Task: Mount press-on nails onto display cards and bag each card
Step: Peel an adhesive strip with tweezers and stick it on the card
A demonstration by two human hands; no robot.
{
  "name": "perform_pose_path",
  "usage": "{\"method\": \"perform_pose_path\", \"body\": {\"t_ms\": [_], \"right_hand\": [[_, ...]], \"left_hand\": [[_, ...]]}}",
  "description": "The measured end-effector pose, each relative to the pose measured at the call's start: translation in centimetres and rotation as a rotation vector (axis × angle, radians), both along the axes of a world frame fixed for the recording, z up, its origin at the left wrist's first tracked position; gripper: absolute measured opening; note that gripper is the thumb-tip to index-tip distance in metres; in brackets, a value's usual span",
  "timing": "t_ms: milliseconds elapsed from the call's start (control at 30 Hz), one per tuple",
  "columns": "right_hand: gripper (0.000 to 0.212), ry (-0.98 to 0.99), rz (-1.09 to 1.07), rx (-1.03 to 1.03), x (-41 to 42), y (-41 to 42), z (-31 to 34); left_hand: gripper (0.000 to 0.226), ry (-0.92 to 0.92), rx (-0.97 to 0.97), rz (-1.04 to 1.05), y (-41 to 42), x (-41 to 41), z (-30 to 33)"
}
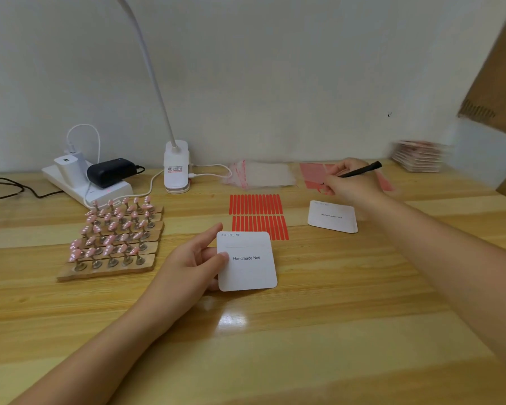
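My left hand (197, 260) lies low over the wooden table (333, 331), forearm angled in from the lower left, thumb on top and fingers underneath pinching the left edge of a white display card (247, 266) printed "Handmade Nail". My right arm stretches far forward, right hand (349, 179) curled round a black pen (360, 170), above a stack of cards (332, 217). The pink nails (114, 232) stand on holders at the left.

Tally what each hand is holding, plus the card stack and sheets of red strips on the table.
Card held by left hand: 1
Pen held by right hand: 1
Card stack: 1
Red strip sheets: 2
Total: 5
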State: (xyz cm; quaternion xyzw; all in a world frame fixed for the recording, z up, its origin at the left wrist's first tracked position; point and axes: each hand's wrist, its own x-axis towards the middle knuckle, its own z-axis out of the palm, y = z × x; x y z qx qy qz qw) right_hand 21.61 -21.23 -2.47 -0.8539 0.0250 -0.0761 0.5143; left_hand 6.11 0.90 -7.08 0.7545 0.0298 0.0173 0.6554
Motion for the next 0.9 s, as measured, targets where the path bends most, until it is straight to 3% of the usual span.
{"method": "perform_pose_path", "body": {"t_ms": [200, 300, 467, 567, 800, 900], "right_hand": [[0.019, 0.080, -0.025, 0.038, 0.8, -0.5, -0.9], [0.008, 0.094, -0.044, 0.032, 1.2, -0.5, -0.6], [0.012, 0.162, -0.001, -0.178, 1.5, -0.5, 0.4], [0.008, 0.162, -0.013, -0.203, 1.7, -0.6, 1.0], [0.025, 0.162, 0.052, -0.037, 1.8, -0.5, 1.2], [0.029, 0.239, 0.037, -0.084, 1.5, -0.7, 1.2]], "left_hand": [[0.054, -0.007, 0.010, 0.022, -0.1, 0.1, -0.1], [0.055, -0.012, 0.018, 0.018, -0.3, 0.0, -0.2], [0.056, -0.064, 0.155, 0.035, -0.4, -0.1, -0.2], [0.057, -0.105, 0.199, 0.036, -0.5, -0.2, -0.2], [0.055, -0.191, 0.256, 0.093, -0.6, -0.3, -0.4], [0.055, -0.247, 0.334, 0.094, -0.5, -0.6, -0.5]]}}
